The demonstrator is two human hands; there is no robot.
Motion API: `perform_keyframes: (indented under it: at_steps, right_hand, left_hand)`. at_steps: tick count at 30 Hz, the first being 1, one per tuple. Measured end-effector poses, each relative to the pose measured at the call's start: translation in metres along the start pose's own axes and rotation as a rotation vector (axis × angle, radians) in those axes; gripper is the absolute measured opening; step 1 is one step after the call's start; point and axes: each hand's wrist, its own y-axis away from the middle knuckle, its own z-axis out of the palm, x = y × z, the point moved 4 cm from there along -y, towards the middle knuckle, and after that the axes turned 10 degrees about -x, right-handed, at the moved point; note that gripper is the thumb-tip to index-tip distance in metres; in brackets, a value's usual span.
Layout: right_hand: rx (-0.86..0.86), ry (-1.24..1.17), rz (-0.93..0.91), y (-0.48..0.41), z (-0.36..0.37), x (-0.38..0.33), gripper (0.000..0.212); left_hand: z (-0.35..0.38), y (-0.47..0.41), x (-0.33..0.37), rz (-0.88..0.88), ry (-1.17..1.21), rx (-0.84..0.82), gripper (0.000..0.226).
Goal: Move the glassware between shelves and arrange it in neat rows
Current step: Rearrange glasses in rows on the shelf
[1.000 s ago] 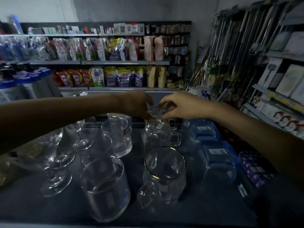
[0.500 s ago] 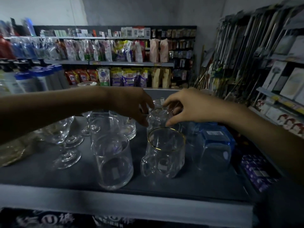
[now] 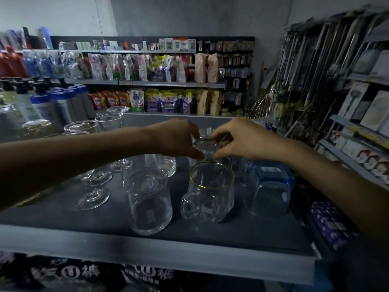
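On the dark shelf (image 3: 242, 232) stand clear glasses. My left hand (image 3: 179, 138) and my right hand (image 3: 237, 140) meet over a clear mug (image 3: 205, 147) in the middle row, fingers pinching its rim from both sides. In front of it stands a gold-rimmed mug (image 3: 210, 192) with its handle to the left. A plain cylinder glass (image 3: 148, 201) is at the front, another tumbler (image 3: 168, 165) behind it. Blue square glasses (image 3: 271, 186) stand upside down on the right. Stemmed glasses (image 3: 92, 186) stand on the left, partly hidden by my left arm.
The shelf's pale front edge (image 3: 168, 256) runs across the bottom. Dark packets (image 3: 84, 275) lie on the shelf below. Bottles (image 3: 48, 106) stand at the left, boxed goods (image 3: 357, 150) and hanging utensils (image 3: 315, 70) at the right, snack shelves (image 3: 157, 98) at the back.
The view has pulled back and down, showing the shelf's front edge. Both hands have stayed at the middle mug's rim, closing a little tighter on it.
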Motion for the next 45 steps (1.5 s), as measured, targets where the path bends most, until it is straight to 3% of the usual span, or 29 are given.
perform_keyframes:
  at_steps: [3, 7, 11, 18, 23, 30, 36, 45]
  right_hand:
    - [0.023, 0.009, 0.001, 0.006, -0.002, -0.003, 0.056]
    - [0.184, -0.028, -0.060, 0.032, -0.013, -0.023, 0.049]
    - [0.188, -0.042, -0.146, 0.063, -0.011, -0.049, 0.042]
    - [0.115, 0.038, -0.184, 0.104, 0.020, -0.076, 0.039]
    - [0.131, 0.156, -0.142, 0.110, 0.038, -0.080, 0.030]
    - [0.227, 0.071, -0.014, 0.113, 0.051, -0.094, 0.018]
    - [0.396, 0.031, 0.074, 0.125, 0.065, -0.112, 0.024]
    - [0.597, -0.049, 0.066, 0.148, 0.061, -0.134, 0.019]
  left_hand:
    - [-0.009, 0.009, 0.000, 0.000, 0.017, 0.039, 0.055]
    - [-0.028, 0.048, 0.005, -0.010, 0.017, 0.158, 0.048]
    - [-0.031, 0.102, 0.027, -0.015, -0.011, 0.262, 0.053]
    - [0.022, 0.172, 0.059, -0.264, -0.263, 0.363, 0.058]
    - [0.049, 0.184, 0.055, -0.393, -0.263, 0.398, 0.050]
    - [0.061, 0.191, 0.041, -0.393, -0.082, 0.455, 0.029]
    - [0.063, 0.200, 0.026, -0.304, 0.021, 0.449, 0.024]
    - [0.068, 0.199, 0.023, -0.246, -0.058, 0.522, 0.034]
